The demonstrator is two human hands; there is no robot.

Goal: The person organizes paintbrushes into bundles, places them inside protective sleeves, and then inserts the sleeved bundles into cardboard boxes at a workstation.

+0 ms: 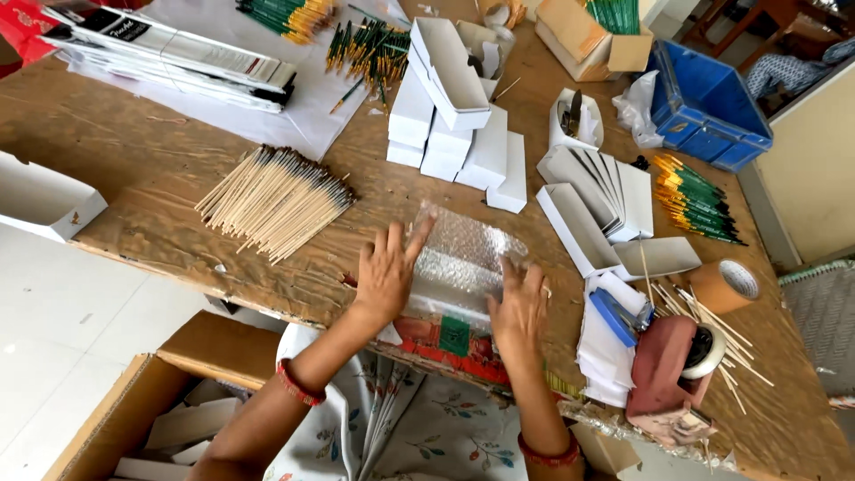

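Observation:
A sheet of clear bubble wrap (463, 254) lies over a flat package at the near edge of the brown wooden table (134, 125). My left hand (387, 272) rests on the sheet's left side with its fingers spread flat. On the right side my right hand (519, 307) presses down, fingers apart. Red and green print of the package (452, 341) shows below the wrap. Neither hand grips anything.
A pile of wooden-handled brushes (276, 200) lies to the left. White cardboard boxes (454, 134) stand behind; open white boxes (592, 200) and a red tape dispenser (672, 361) sit at right. Green brushes (699, 200), a blue crate (708, 102) and a brown tape roll (726, 285) are farther right.

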